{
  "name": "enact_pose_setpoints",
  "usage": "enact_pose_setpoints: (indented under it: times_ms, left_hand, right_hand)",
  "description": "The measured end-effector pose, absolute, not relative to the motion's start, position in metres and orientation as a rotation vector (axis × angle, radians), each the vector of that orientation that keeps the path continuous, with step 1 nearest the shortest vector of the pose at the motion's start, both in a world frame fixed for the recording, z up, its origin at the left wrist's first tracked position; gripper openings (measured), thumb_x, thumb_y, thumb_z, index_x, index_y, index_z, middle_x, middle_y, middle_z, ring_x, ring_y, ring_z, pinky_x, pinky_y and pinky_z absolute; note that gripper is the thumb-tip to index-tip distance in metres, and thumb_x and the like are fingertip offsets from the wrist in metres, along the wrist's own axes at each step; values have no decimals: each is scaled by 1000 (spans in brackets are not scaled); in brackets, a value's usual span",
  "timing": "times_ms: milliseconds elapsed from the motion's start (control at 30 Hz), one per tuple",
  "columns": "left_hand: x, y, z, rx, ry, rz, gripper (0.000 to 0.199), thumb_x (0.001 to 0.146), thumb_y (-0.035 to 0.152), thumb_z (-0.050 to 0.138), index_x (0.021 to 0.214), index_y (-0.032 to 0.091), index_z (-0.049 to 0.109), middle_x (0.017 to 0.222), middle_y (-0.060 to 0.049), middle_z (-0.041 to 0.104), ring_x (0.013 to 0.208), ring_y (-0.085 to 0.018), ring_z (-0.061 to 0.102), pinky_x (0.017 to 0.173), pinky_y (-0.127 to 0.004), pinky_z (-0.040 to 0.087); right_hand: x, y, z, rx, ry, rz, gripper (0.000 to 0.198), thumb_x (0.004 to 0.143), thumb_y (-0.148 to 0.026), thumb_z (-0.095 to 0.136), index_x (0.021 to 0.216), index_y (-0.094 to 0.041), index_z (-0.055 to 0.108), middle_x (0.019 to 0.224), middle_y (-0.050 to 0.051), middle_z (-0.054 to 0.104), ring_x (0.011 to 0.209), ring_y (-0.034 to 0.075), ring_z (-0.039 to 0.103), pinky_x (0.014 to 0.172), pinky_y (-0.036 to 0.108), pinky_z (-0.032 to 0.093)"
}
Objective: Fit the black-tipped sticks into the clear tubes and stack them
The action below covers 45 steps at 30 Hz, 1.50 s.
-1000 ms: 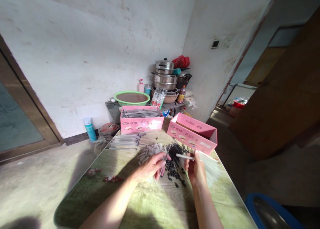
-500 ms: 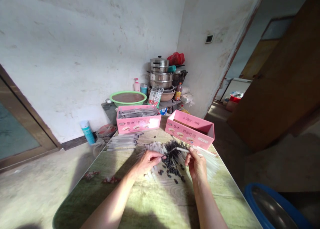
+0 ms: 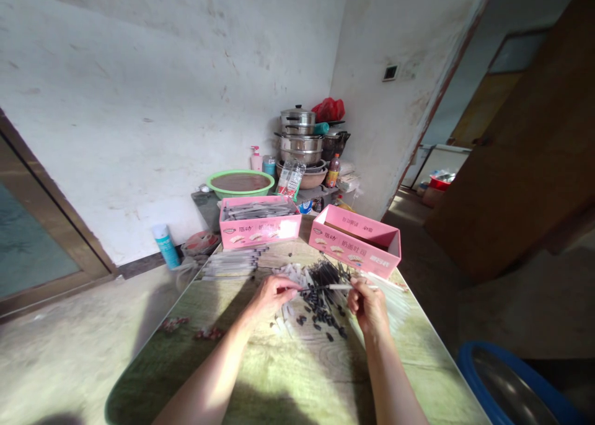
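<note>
My left hand [image 3: 272, 295] pinches a thin dark pen refill [image 3: 312, 289], held level over the table. In my right hand [image 3: 369, 305] is a white pen barrel [image 3: 341, 286], gripped between thumb and fingers. The refill's far end meets the barrel's left end; whether it is inside, I cannot tell. Beneath them lies a heap of dark refills [image 3: 325, 271], with small black pieces [image 3: 320, 310] scattered nearer me. Small white pieces [image 3: 290, 273] lie beside my left hand. Clear-white barrels [image 3: 395, 301] are spread out beyond my right hand.
A pink box [image 3: 260, 232] full of grey sticks stands at the table's back left. Another pink box [image 3: 356, 245] stands right of it. Grey sticks with dark ends [image 3: 232, 264] lie in a row at left. Behind are a green basin [image 3: 239, 192] and stacked pots [image 3: 300, 143].
The refill and barrel have come from slightly tilted into one level line, end to end. My left hand has shifted slightly; both hands keep their grip.
</note>
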State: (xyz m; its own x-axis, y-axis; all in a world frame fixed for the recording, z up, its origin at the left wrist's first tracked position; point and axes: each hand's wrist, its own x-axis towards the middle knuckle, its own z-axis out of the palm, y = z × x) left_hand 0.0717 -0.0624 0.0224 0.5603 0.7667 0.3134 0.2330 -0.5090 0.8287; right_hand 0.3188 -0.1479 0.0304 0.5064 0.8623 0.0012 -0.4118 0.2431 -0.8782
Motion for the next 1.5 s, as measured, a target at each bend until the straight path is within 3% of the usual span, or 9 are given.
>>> enact_pose_setpoints:
  times_ms: [300,533,767,1000,1133,1267,1500]
  left_hand:
    - [73,-60,22,2024,851,1001,19,88,22,66,93,21,84,86,-5,76,77,-17,67,67,-25,50]
    - [91,-77,21,1885,766,950,28,89,19,58,103,18,82,87,-6,74,62,-13,67,61,-24,55]
    - [90,-78,26,1989,793,1057,36,90,17,56,121,20,75,110,-8,73,84,-17,72,77,-29,60]
    - [92,-86,25,2285,837,758,18,86,17,64,84,23,81,83,-2,72,74,-17,66,75,-27,51]
    - [93,-95,28,2436,851,542,10,80,23,70,81,23,80,81,-3,71,73,-19,64,69,-28,45]
    - [97,-102,30,2497,838,488,12,79,17,66,78,20,78,81,-5,71,73,-20,63,69,-29,42]
    - [103,-97,23,2163,837,810,11,88,23,63,83,21,72,79,-3,71,73,-19,66,69,-29,46]
  right_hand:
    - [315,-147,31,-1011,-616,918,38,67,-38,86,62,-21,52,41,-8,50,29,7,39,28,18,31]
    - [285,-141,21,-1030,-707,1143,40,65,-44,91,70,-18,61,48,-5,59,32,10,48,29,20,39]
    - [291,-139,18,-962,-619,1209,43,64,-43,94,65,-19,58,49,-4,60,34,10,50,30,21,43]
    - [308,-142,24,-737,-465,1239,41,63,-39,96,61,-22,58,45,-6,52,36,7,45,32,17,42]
    - [308,-141,22,-709,-460,1263,38,64,-36,95,61,-22,60,46,-5,53,37,8,46,33,18,42]
    - [307,-141,20,-702,-461,1253,37,66,-36,94,62,-22,60,47,-5,54,37,8,46,33,18,43]
    - [304,-140,20,-719,-486,1233,35,66,-38,94,68,-22,63,47,-6,56,36,8,48,32,19,42]
